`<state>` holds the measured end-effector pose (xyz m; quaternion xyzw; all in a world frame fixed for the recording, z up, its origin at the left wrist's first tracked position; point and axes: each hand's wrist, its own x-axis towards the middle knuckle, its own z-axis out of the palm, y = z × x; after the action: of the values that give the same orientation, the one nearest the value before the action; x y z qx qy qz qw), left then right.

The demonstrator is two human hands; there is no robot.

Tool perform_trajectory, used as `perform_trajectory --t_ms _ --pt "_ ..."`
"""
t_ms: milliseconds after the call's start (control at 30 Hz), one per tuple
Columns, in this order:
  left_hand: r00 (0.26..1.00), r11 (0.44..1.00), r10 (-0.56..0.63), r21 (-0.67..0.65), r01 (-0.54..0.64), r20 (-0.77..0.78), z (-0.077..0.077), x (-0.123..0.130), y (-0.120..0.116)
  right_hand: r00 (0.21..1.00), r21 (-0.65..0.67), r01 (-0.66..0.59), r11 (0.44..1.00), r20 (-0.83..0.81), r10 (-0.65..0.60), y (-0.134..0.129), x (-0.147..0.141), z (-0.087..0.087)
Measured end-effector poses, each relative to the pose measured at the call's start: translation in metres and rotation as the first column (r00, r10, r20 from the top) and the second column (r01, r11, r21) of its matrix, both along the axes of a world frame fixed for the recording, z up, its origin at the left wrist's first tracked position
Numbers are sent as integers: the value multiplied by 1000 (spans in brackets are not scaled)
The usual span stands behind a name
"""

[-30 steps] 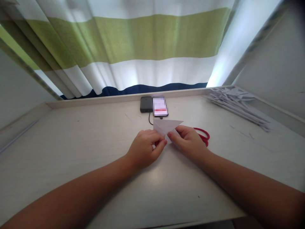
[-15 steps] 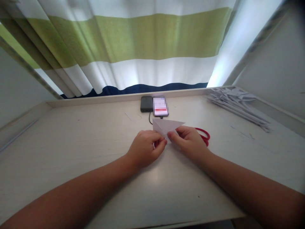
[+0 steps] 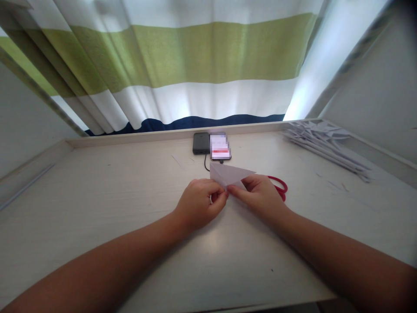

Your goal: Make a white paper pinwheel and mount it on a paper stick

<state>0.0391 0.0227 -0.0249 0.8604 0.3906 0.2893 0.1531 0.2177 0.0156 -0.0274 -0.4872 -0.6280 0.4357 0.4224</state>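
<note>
A folded piece of white paper (image 3: 230, 173) is held between my two hands over the middle of the desk, its long point toward the right. My left hand (image 3: 202, 203) pinches the paper's lower left part between thumb and curled fingers. On the other side, my right hand (image 3: 260, 194) grips it with the thumb on top and the fingers behind, mostly hidden. The two thumb tips nearly meet at the paper's bottom corner. Red scissor-like handles (image 3: 280, 188) show from behind my right hand; the rest of them is hidden.
A black box-shaped device (image 3: 201, 143) and a lit phone (image 3: 220, 146) with a cable lie at the desk's back edge. Several folded papers (image 3: 321, 141) are heaped at the back right. Thin paper scraps lie about, and a striped curtain (image 3: 215, 52) hangs behind.
My right thumb has slid slightly left along the paper toward my left thumb. The paper's right point has dipped a little. Both hands still hold it.
</note>
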Motion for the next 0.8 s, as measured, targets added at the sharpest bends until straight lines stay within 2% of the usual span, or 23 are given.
perform_trajectory --t_ms 233,333,400,433,500,567,600,667,800 --pt "999 1000 -3 -18 4 42 1 -1 -3 993 20 30 999 113 -33 0 1 2" --pt "965 985 172 -14 -173 200 1 -5 -1 992 -15 39 999 119 -37 1 3 2" --pt "896 957 291 -102 -273 336 -2 -8 3 998 -47 11 999 70 -8 2 4 2" --pt "862 948 311 -189 -254 400 -4 -8 6 999 -56 -9 998 41 11 2 5 2" --pt "807 912 278 -406 -52 522 -8 -7 11 999 -61 -43 997 12 44 2 5 2" --pt "743 814 237 -545 200 626 -10 -5 12 997 -50 -61 997 39 63 1 5 1" --pt "718 770 229 -574 280 657 -11 -3 11 996 -38 -61 997 65 63 1 5 1" --pt "707 731 229 -598 329 669 -10 -1 8 991 -8 -54 999 120 54 0 5 2" --pt "733 712 290 -651 263 615 -4 0 4 983 4 -57 998 174 56 0 6 3"
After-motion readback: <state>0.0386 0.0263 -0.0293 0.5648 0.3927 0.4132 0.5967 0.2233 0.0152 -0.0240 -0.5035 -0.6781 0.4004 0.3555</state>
